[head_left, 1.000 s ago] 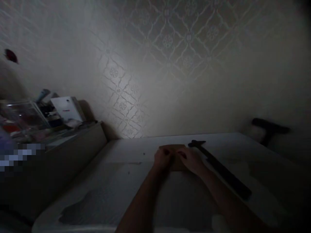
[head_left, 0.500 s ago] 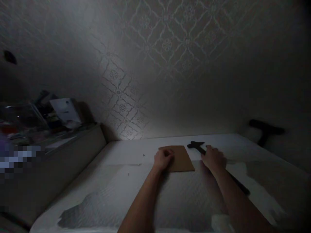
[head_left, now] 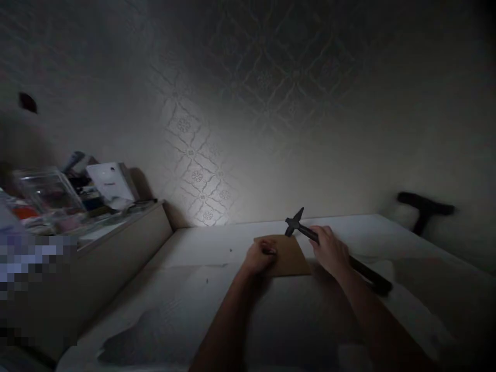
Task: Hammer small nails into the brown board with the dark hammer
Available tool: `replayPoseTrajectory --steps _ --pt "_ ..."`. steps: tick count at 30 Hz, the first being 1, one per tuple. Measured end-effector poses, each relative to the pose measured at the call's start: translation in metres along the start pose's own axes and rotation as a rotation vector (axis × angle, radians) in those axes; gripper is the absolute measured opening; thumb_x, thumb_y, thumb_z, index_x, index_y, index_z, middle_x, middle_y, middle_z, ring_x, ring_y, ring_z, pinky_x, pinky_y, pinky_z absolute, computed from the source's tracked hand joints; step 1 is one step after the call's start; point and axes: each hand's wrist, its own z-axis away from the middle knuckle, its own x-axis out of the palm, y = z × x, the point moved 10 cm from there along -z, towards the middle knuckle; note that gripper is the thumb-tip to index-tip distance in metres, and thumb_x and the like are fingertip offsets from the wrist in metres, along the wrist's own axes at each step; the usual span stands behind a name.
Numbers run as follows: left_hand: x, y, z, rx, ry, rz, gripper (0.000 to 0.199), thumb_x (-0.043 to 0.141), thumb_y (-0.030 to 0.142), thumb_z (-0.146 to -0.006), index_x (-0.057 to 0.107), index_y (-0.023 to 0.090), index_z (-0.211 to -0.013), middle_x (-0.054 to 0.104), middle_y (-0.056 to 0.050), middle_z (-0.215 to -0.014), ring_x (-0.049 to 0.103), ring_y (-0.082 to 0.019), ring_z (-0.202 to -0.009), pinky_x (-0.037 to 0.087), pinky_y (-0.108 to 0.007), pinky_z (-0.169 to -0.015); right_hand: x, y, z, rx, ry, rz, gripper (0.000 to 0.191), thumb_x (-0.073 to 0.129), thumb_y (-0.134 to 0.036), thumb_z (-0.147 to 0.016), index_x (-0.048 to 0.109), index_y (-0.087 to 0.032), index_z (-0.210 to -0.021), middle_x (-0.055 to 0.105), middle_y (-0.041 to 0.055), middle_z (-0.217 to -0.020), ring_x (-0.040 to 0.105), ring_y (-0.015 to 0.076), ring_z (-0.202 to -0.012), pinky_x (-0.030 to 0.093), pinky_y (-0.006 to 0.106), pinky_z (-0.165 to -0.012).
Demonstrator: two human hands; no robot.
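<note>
We grip hammer (head_left: 333,253) w/ right hand (head_left: 329,251); shaft runs near-right to far-left, head over board (head_left: 284,254). Left hand (head_left: 260,257), fingers curled, presses board's left edge.

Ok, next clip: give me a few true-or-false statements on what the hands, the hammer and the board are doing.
1. The right hand grips the hammer by its handle. True.
2. The hammer lies flat on the table. False: its head is raised above the board.
3. The left hand rests on the brown board. True.
4. The board leans against the wall. False: it lies flat on the table.
</note>
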Motion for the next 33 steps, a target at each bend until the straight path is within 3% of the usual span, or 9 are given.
replayPoseTrajectory --steps 4,13,33 --pt "0.001 -0.001 0.001 -0.013 -0.031 0.087 0.043 0.064 0.001 -0.059 0.055 0.014 -0.099 0.066 -0.002 -0.081 0.062 -0.015 -0.077 0.047 -0.022 -0.069 0.008 -0.027 0.003 -0.216 -0.057 -0.148 0.030 0.048 -0.014 -0.085 0.055 -0.026 -0.112 0.063 0.0036 -0.108 0.061 0.0197 -0.095 0.043 0.028 -0.075" --pt "-0.002 0.005 0.001 0.029 -0.039 0.123 0.043 0.064 0.000 -0.054 0.054 0.016 -0.093 0.063 0.001 -0.078 0.060 -0.015 -0.076 0.046 -0.021 -0.067 0.009 -0.037 0.007 -0.294 -0.106 -0.211 0.038 0.051 -0.006 -0.077 0.056 -0.027 -0.109 0.067 0.0018 -0.100 0.061 0.0189 -0.095 0.043 0.028 -0.078" --pt "-0.001 0.008 0.004 -0.013 -0.056 0.084 0.045 0.065 0.001 -0.058 0.054 0.015 -0.099 0.064 -0.001 -0.082 0.062 -0.015 -0.081 0.047 -0.022 -0.071 0.008 -0.036 0.006 -0.234 -0.141 -0.238 0.038 0.053 -0.010 -0.078 0.058 -0.028 -0.111 0.068 0.0011 -0.102 0.062 0.0194 -0.095 0.043 0.029 -0.080"
